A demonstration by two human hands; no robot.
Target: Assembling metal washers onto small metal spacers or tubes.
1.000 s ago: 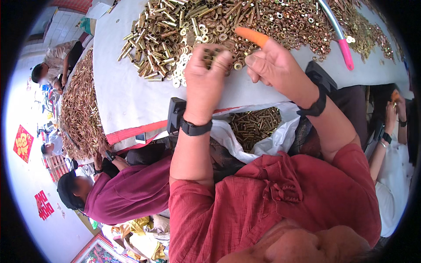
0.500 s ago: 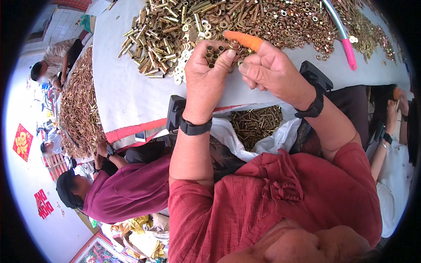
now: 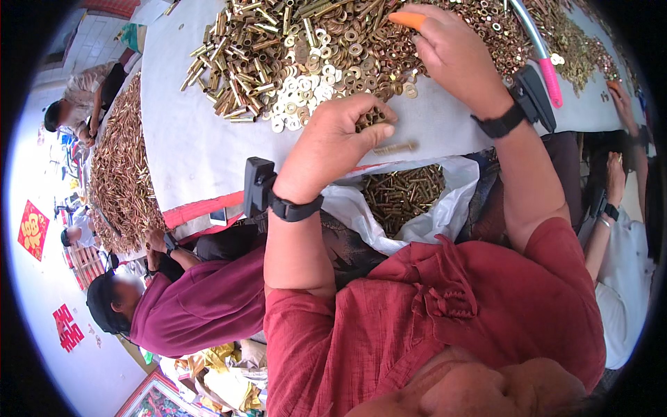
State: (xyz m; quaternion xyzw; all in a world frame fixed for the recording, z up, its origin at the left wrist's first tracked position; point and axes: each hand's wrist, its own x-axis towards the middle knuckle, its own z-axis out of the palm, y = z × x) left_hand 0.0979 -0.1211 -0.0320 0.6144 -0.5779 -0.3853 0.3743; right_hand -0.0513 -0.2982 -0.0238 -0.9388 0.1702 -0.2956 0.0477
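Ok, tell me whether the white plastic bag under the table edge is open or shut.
Open. The white plastic bag gapes upward at the table edge, its mouth spread wide, brass-coloured bolts visible inside. The left hand hovers just above it.

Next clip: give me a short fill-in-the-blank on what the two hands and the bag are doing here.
1. The left hand is cupped around a fistful of small brass ____.
2. The right hand wears an ____ cover on one fingertip.
3. The white plastic bag below the table edge holds brass ____.

Missing words: bolts; orange; bolts

Left hand (image 3: 333,142) has drawn back to the table edge, seemingly dropping a bolt (image 3: 393,148)
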